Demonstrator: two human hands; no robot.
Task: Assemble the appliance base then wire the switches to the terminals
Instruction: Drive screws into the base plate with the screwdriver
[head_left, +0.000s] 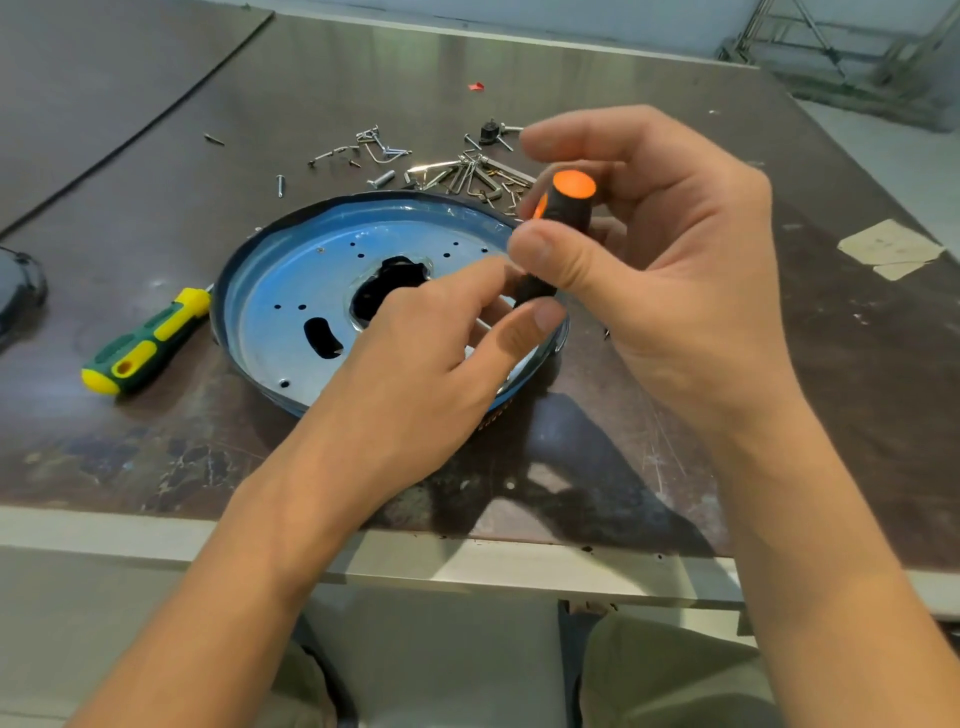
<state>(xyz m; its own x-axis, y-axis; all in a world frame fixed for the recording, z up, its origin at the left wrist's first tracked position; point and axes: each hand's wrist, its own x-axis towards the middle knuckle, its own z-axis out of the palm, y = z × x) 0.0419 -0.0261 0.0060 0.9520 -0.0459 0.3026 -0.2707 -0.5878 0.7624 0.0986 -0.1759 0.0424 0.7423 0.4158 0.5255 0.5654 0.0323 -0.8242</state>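
Our right hand (675, 249) grips the screwdriver (566, 202) over the base plate (291, 280), left hand (426, 353) pinching its lower end; we should keep it square while turning.

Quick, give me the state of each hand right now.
Left hand: pinches the lower end of the orange-capped screwdriver between thumb and forefinger.
Right hand: grips the same screwdriver's handle, fingers curled round it.

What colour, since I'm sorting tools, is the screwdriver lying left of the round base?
The screwdriver is green and yellow, per the head view.
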